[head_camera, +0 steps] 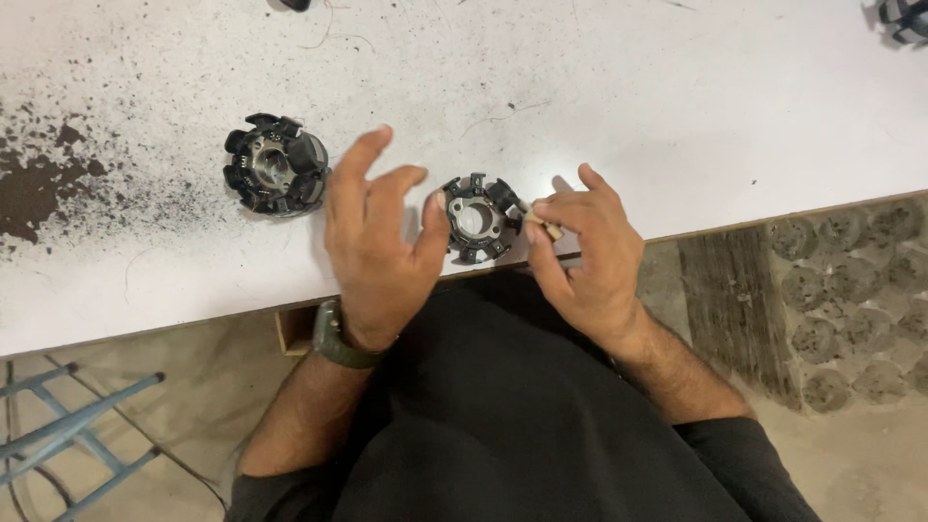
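We see a table [628, 106] before the person; near its front edge lies a stator core [476, 218], between the left hand [375, 237] and the right hand [585, 256]; a second stator [276, 165] sits left of the left hand, farther back; a third part [904, 19] lies at the far right corner; a stool frame [72, 425] stands below, left.
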`<control>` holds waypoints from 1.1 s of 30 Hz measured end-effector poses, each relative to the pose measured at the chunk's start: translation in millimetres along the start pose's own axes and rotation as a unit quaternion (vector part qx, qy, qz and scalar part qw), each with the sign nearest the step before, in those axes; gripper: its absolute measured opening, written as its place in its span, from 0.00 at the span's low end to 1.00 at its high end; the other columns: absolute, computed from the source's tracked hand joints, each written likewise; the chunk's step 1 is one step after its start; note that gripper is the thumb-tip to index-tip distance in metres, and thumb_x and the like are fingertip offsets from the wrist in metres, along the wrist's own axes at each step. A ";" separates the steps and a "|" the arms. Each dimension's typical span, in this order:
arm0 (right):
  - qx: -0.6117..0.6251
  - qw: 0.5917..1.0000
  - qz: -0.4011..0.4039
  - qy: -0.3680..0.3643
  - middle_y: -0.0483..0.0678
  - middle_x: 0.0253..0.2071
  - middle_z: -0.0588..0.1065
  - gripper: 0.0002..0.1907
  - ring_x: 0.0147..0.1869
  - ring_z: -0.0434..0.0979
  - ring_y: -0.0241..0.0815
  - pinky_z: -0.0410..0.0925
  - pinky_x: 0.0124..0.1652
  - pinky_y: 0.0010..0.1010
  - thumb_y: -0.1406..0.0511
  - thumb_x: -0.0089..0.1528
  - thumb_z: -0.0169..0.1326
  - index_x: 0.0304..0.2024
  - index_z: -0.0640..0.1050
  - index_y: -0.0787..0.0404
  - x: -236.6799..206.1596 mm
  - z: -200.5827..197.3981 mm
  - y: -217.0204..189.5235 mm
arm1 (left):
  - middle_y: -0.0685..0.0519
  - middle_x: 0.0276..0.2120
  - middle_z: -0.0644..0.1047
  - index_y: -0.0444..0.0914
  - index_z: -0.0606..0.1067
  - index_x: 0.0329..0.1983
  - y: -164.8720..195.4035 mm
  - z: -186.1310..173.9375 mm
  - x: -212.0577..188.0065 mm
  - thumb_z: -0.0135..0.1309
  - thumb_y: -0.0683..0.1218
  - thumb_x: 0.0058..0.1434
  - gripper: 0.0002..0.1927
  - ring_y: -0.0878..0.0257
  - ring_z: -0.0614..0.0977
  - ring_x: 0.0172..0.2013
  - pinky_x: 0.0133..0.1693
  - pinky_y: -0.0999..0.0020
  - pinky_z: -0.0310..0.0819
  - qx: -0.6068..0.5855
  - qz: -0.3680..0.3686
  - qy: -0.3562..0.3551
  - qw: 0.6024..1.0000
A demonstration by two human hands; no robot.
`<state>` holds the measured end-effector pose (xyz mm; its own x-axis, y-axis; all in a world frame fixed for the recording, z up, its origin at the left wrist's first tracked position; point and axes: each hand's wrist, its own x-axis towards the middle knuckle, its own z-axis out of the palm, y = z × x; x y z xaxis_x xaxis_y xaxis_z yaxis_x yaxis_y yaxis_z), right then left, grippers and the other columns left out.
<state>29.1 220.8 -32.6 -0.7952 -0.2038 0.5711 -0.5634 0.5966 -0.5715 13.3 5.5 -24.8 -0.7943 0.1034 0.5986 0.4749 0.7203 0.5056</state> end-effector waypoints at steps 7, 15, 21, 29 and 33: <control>0.010 0.999 0.035 0.000 0.50 0.40 0.77 0.11 0.47 0.80 0.51 0.72 0.66 0.51 0.74 0.64 0.60 0.47 0.74 0.62 -0.4 13.8 8.1 | 0.46 0.53 0.74 0.36 0.74 0.42 13.8 3.7 7.5 0.65 0.44 0.59 0.13 0.50 0.78 0.49 0.49 0.55 0.73 0.004 0.015 -0.100 0.995; 0.036 0.999 0.036 -0.014 0.48 0.38 0.77 0.11 0.44 0.80 0.49 0.70 0.66 0.52 0.75 0.64 0.60 0.46 0.74 0.62 0.0 11.1 7.4 | 0.45 0.43 0.72 0.33 0.73 0.43 21.6 3.7 17.4 0.63 0.43 0.59 0.14 0.49 0.77 0.41 0.40 0.55 0.73 0.052 0.019 -0.212 0.976; 0.037 0.999 0.037 0.005 0.48 0.39 0.77 0.11 0.44 0.79 0.49 0.71 0.65 0.51 0.75 0.63 0.60 0.45 0.74 0.61 2.7 10.2 3.9 | 0.47 0.40 0.73 0.35 0.73 0.39 22.8 2.5 24.8 0.61 0.43 0.58 0.10 0.50 0.77 0.38 0.37 0.54 0.72 0.053 0.009 -0.205 0.977; 0.042 0.998 0.035 0.001 0.47 0.39 0.77 0.11 0.43 0.80 0.47 0.71 0.65 0.52 0.75 0.63 0.61 0.46 0.74 0.61 1.8 8.8 5.2 | 0.51 0.54 0.77 0.38 0.77 0.47 15.3 1.5 14.7 0.63 0.40 0.61 0.11 0.52 0.80 0.51 0.50 0.58 0.77 0.000 0.018 -0.150 0.989; 0.040 0.998 0.040 -0.003 0.47 0.39 0.77 0.12 0.44 0.79 0.48 0.70 0.65 0.53 0.75 0.62 0.61 0.46 0.74 0.61 1.1 8.4 6.0 | 0.48 0.54 0.77 0.38 0.77 0.43 14.2 -1.1 14.1 0.63 0.40 0.58 0.11 0.49 0.80 0.52 0.49 0.57 0.76 0.018 0.050 -0.155 0.986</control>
<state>23.0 217.6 -40.3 -0.8394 -0.1634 0.5184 -0.5143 0.5473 -0.6603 9.3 16.4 -8.5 -0.8246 0.3763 0.4224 0.5474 0.7190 0.4281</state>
